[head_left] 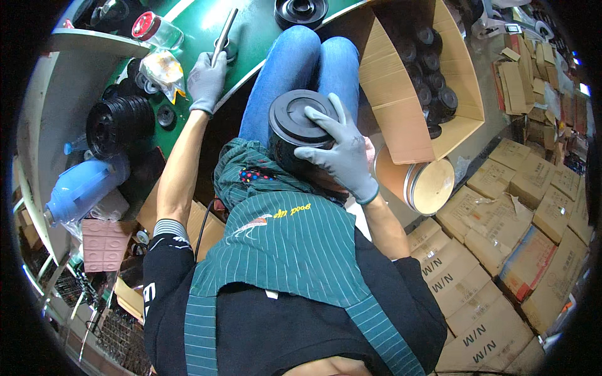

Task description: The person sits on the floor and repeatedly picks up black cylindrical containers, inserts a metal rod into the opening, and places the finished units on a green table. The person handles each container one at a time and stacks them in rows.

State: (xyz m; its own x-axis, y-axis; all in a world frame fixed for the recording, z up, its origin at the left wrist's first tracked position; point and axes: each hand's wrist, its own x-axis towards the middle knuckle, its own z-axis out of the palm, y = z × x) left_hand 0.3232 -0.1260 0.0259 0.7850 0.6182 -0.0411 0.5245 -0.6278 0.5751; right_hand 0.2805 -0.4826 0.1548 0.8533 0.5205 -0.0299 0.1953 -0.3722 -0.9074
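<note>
My left hand, in a grey glove, is closed round the lower end of a slim, metallic-looking rod over the green table. Just beside it stands a small dark cup; I cannot tell whether the rod touches it. In my lap sits a black cylindrical canister with a round, ridged top. My right hand, also in a grey glove, grips this canister from its right side, fingers spread over the top and thumb against the side.
On the green table are a red-lidded clear jar, a plastic bag, a stack of black discs and a black round part. An open carton of black parts stands right, near a round drum and several cardboard boxes.
</note>
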